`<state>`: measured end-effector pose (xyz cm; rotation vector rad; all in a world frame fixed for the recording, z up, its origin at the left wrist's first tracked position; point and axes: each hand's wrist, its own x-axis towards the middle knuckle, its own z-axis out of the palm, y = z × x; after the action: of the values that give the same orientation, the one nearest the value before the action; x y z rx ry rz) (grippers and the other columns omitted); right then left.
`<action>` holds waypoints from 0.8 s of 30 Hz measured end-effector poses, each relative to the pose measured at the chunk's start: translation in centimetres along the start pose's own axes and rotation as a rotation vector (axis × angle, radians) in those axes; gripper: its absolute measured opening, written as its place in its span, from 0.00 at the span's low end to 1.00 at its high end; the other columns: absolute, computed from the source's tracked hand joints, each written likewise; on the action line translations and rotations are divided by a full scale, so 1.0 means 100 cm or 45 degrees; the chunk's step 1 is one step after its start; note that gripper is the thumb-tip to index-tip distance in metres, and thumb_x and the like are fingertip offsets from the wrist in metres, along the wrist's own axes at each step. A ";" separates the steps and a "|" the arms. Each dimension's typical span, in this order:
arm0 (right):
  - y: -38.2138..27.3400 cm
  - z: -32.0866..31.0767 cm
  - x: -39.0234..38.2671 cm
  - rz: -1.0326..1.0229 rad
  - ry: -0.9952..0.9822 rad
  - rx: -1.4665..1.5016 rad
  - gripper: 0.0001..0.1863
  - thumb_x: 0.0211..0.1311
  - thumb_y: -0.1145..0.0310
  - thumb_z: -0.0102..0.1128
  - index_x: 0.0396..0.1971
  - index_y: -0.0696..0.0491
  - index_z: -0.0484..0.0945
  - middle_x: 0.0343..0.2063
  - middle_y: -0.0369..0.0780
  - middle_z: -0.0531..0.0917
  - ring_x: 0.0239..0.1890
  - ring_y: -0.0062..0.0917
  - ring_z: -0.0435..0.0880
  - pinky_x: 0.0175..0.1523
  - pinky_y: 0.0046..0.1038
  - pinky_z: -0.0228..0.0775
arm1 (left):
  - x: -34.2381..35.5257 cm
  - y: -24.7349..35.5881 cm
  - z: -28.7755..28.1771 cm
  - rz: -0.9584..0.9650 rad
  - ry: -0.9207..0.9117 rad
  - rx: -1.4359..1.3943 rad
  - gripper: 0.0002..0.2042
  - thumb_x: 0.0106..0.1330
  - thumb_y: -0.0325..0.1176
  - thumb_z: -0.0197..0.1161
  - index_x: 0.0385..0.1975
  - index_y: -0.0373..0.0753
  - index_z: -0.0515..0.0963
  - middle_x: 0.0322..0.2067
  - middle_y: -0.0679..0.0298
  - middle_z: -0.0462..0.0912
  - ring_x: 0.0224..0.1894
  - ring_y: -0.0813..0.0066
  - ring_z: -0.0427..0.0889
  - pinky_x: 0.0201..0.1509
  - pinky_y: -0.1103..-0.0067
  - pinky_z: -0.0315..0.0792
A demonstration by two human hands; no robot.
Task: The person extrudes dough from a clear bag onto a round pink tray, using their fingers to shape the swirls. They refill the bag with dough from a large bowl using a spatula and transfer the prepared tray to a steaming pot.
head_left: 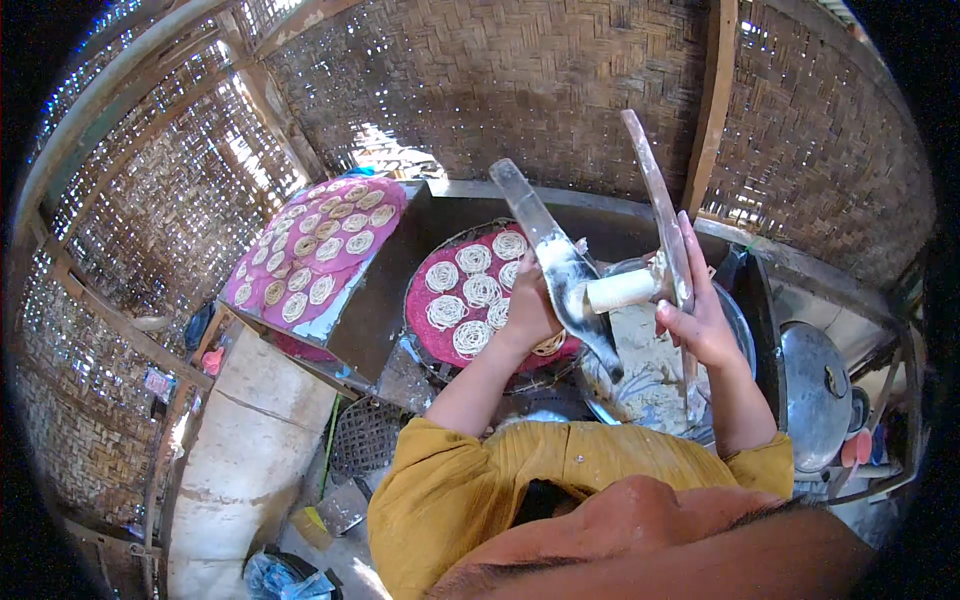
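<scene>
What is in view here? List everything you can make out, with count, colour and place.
Grey-white long piece: one, over the basin's left side
Brownish long bar: one, right of it
Cylinder: one, white, between them
Basin: one, greyish, below
Dough: pale mass, in the basin
Round tray: one, pink-lined, left of the basin
Coils: many, cream, on tray and cloth
Cloth: one, pink, far left
Lid: one, silvery, right
Cup: one, orange, lower right
Basket: one, dark, lower left
Walls: brown, woven, behind and left
Sleeves: two, mustard, lower middle
Left hand: one, holding the grey-white piece
Right hand: one, holding the bar
</scene>
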<state>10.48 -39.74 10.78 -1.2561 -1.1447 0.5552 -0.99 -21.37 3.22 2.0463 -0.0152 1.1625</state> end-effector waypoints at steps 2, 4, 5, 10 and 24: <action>0.000 0.000 0.001 -0.280 -0.007 -0.505 0.47 0.37 0.67 0.62 0.58 0.50 0.43 0.51 0.47 0.60 0.39 0.31 0.72 0.35 0.26 0.67 | 0.002 0.010 -0.004 0.105 0.023 0.308 0.20 0.43 0.31 0.59 0.40 0.36 0.71 0.36 0.62 0.75 0.39 0.64 0.72 0.48 0.71 0.63; -0.008 0.008 -0.002 -0.582 -0.010 -1.020 0.45 0.33 0.66 0.66 0.55 0.54 0.51 0.50 0.51 0.59 0.49 0.43 0.65 0.48 0.36 0.61 | 0.002 0.005 0.003 -0.036 0.041 0.157 0.19 0.44 0.31 0.58 0.39 0.35 0.71 0.37 0.59 0.74 0.40 0.62 0.72 0.48 0.71 0.64; -0.005 0.010 -0.003 -0.585 -0.031 -1.003 0.45 0.33 0.66 0.66 0.55 0.54 0.51 0.50 0.51 0.59 0.49 0.43 0.65 0.48 0.36 0.61 | 0.002 0.005 0.005 -0.415 0.122 -0.483 0.19 0.43 0.30 0.57 0.39 0.35 0.70 0.37 0.59 0.74 0.40 0.63 0.72 0.46 0.72 0.64; 0.014 0.031 -0.006 -0.653 -0.064 -1.062 0.44 0.32 0.68 0.66 0.54 0.52 0.52 0.47 0.53 0.60 0.46 0.48 0.66 0.47 0.38 0.62 | -0.015 0.000 -0.001 0.036 0.021 0.441 0.18 0.43 0.32 0.57 0.37 0.35 0.70 0.32 0.56 0.75 0.36 0.64 0.74 0.43 0.74 0.66; 0.165 -0.006 0.067 0.306 0.159 -0.793 0.33 0.53 0.52 0.47 0.56 0.51 0.52 0.44 0.45 0.68 0.41 0.29 0.71 0.39 0.28 0.67 | -0.116 -0.068 -0.078 -0.625 0.552 -0.212 0.21 0.48 0.38 0.60 0.42 0.37 0.67 0.34 0.59 0.75 0.40 0.72 0.73 0.49 0.75 0.64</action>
<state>17.60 -29.70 -2.03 -1.9542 -1.1040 0.2901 -11.03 -15.69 -7.25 1.4996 0.5519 1.2083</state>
